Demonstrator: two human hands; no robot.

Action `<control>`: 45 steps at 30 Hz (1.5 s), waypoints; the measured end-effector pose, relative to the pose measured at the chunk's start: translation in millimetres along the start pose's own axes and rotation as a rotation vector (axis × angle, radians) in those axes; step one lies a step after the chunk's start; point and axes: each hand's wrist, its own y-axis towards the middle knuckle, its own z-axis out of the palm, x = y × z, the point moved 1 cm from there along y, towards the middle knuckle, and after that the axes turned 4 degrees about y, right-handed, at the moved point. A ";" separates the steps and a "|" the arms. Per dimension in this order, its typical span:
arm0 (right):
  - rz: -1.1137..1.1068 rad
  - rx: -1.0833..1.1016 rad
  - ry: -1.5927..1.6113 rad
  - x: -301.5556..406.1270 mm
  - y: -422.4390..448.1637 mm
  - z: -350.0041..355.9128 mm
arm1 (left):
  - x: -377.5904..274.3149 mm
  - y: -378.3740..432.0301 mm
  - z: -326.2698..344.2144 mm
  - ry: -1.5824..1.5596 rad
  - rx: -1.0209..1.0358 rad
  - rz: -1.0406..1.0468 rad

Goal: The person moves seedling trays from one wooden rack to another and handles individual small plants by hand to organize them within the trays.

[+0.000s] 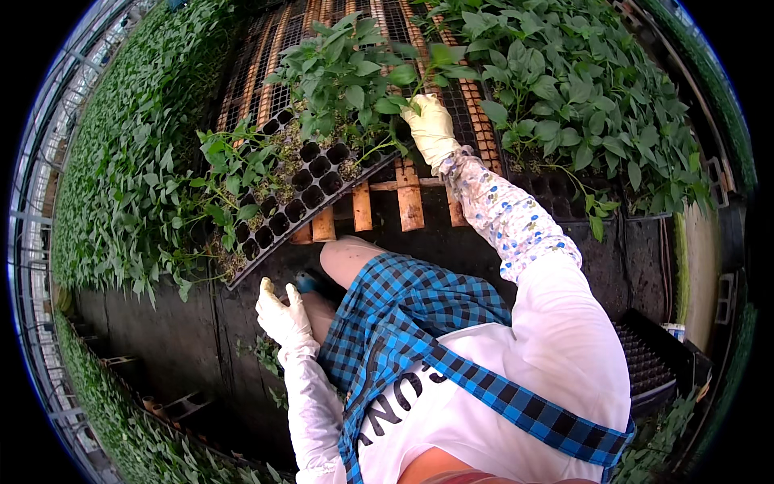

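My right hand (pixel 430 124), in a pale latex-like glove, is closed around the stem of a leafy green seedling (pixel 426 72) at the upper right edge of a black plug tray (pixel 296 209). The tray lies slanted, with seedlings (pixel 338 78) in its far part, a few at its left end, and several empty cells along its near side. Below the tray's lower left corner, my left hand (pixel 283 311), gloved too, is held with thumb and fingers apart and nothing between them. The seedling's roots are hidden.
Under the tray, a bench of bamboo poles (pixel 409 199) carries black mesh. Dense seedlings (pixel 121 151) stand on the left, more (pixel 574 103) on the right, some in black trays. Dark ground cover (pixel 163 327) lies below. Stacked plug trays (pixel 644 363) sit at the lower right.
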 end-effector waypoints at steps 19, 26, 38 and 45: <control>0.328 -0.244 0.082 -91.7 -174.1 -309.6 | -11.5 3.7 4.0 -0.061 0.121 0.018; 0.184 -0.440 -0.447 -174.3 -151.8 -361.8 | -5.4 1.1 6.3 -0.092 0.075 0.025; 0.402 -0.222 -0.555 -195.6 -147.9 -355.2 | -7.3 0.4 3.5 -0.012 0.087 0.008; 0.727 -0.439 0.609 -245.6 -134.7 -373.8 | -2.4 1.8 6.8 -0.029 0.080 -0.002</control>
